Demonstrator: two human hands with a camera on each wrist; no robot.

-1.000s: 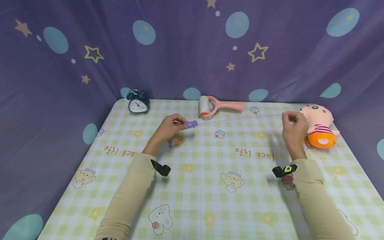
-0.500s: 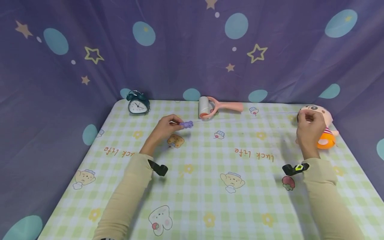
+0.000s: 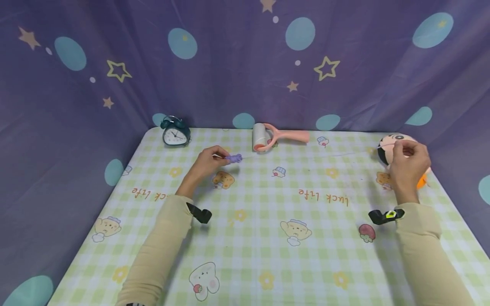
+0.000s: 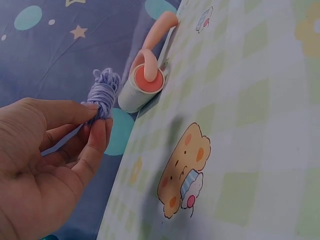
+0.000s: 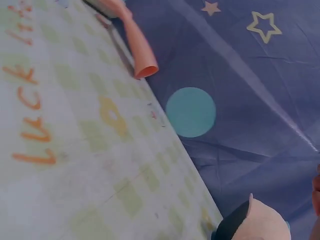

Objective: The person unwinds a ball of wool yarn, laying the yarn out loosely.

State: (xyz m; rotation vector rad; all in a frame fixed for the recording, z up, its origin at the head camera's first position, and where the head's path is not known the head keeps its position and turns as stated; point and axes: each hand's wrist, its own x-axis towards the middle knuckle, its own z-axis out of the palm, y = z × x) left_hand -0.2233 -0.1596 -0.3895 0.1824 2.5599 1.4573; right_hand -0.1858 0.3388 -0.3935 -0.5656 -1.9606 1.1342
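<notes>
My left hand [image 3: 208, 163] pinches a small wound bundle of purple string [image 4: 104, 95] between thumb and fingers, above the tablecloth. A single strand of the string runs taut from the bundle across the table to my right hand [image 3: 409, 163], whose thumb and fingertips pinch its far end. In the right wrist view the strand [image 5: 260, 90] crosses to fingertips at the right edge, where only a sliver of the hand shows. Behind my right hand stands a plush doll [image 3: 386, 148], partly hidden by it.
A pink-handled lint roller [image 3: 292, 135] lies at the back middle, behind the strand. A dark green alarm clock [image 3: 176, 135] stands at the back left corner. The checked tablecloth [image 3: 264, 238] reaches back to a purple curtain [image 3: 229, 76].
My right hand has moved right, in front of the plush doll, drawing out more string. My left hand has shifted slightly left with the bundle.
</notes>
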